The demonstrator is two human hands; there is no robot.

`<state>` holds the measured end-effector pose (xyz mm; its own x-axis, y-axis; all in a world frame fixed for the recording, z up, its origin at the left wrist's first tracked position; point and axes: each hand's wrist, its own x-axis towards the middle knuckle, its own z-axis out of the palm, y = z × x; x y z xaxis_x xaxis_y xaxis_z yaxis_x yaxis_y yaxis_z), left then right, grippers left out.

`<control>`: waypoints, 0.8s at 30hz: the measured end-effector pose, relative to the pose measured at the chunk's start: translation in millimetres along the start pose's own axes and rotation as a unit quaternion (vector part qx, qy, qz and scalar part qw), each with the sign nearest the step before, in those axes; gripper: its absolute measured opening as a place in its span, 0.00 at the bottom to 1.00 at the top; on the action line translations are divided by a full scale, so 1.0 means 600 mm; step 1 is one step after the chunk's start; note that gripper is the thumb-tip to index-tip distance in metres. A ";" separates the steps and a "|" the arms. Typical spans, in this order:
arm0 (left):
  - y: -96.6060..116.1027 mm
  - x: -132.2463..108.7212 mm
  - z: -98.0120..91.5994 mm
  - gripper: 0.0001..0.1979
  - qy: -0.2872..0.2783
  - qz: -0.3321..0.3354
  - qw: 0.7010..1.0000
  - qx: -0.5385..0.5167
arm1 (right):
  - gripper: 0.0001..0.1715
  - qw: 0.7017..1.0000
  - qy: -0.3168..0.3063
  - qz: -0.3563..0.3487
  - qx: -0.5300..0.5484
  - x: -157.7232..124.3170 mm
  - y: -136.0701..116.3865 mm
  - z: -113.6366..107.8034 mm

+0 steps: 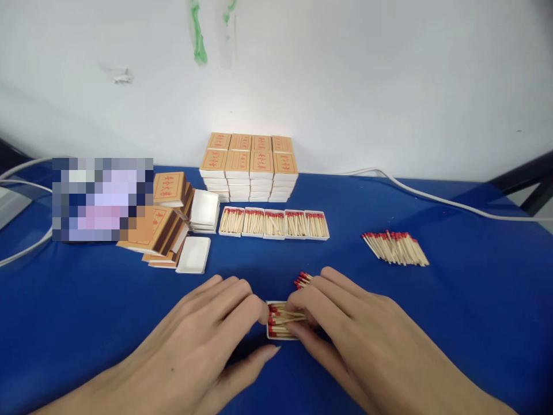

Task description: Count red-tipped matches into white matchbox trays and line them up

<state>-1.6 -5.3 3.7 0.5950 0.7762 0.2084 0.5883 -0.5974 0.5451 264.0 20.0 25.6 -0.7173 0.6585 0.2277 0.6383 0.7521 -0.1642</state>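
- White tray (280,338), partly filled with red-headed matches (279,329), on the table between both hands, nearest the viewer.
- Left hand (216,323): fingers close together, forefinger tip at the tray's left end; thumb spread away, near its front left corner.
- Right hand (345,311): thumb and forefinger reach in over the matches; cannot tell whether they pinch one. This hand hides the tray's right end.
- Loose matches (303,279) just behind the tray, mostly blocked from sight by the right hand.
- Single white tray (193,255) to the left, inner floor showing; short stack of similar trays (204,208) behind it.
- Orange sleeves (149,227), brown-sided with red print, heaped left of those trays.
- Heap of matches (397,249) well apart to the right, heads pointing away from the viewer.
- Row of five trays (274,237) at centre, side by side, each holding matches.
- Pixelated object (103,196) at far left; identity unreadable.
- Stack of matchboxes (249,163), four across, two deep, several layers high, near the wall.
- Surface: blue table (475,288); white cable (449,209) along its back right.
- Room: pale wall (367,75) with green smears (197,34); dark bar (538,184) at right.
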 end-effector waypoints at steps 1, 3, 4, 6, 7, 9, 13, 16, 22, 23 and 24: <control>-0.001 -0.001 0.001 0.04 -0.002 0.000 1.000 0.004 | 0.17 1.000 -0.002 0.000 0.003 0.000 0.000 0.000; -0.003 -0.002 0.004 0.02 -0.005 0.012 1.000 0.015 | 0.17 1.000 -0.006 -0.004 0.010 -0.001 0.000 0.000; -0.004 -0.002 0.005 0.03 -0.005 0.021 1.000 0.022 | 0.17 1.000 -0.010 -0.006 0.013 -0.002 0.000 0.001; -0.006 -0.002 0.007 0.06 -0.003 0.037 0.999 0.039 | 0.17 1.000 -0.013 -0.008 0.018 -0.002 0.001 0.001; -0.006 -0.002 0.008 0.06 0.002 0.041 0.998 0.046 | 0.16 1.000 -0.013 -0.008 0.019 -0.003 0.002 0.002; -0.006 -0.001 0.008 0.06 0.011 0.041 0.997 0.057 | 0.16 1.000 -0.017 -0.006 0.021 -0.002 0.003 0.002; -0.006 0.002 0.007 0.07 0.008 0.040 0.998 0.057 | 0.16 1.000 -0.016 -0.003 0.016 -0.001 0.004 0.002; -0.006 0.002 0.005 0.10 0.005 0.047 0.997 0.057 | 0.15 1.000 -0.010 -0.003 0.020 -0.001 0.003 0.002; -0.005 -0.002 0.004 0.05 0.013 0.023 0.998 0.050 | 0.14 0.999 0.001 0.013 0.039 -0.001 0.002 0.001; -0.006 -0.002 0.004 0.05 0.014 0.019 0.999 0.046 | 0.15 0.999 -0.004 0.014 0.040 -0.001 0.002 0.000; -0.007 -0.002 0.005 0.05 0.016 0.016 0.999 0.041 | 0.15 0.999 -0.008 0.015 0.040 -0.001 0.003 0.000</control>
<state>-3.2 -4.4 -1.2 0.5968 0.7618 0.2521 0.6127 -0.6355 0.4698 265.5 20.6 24.9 -0.7030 0.6804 0.2071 0.6352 0.7316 -0.2477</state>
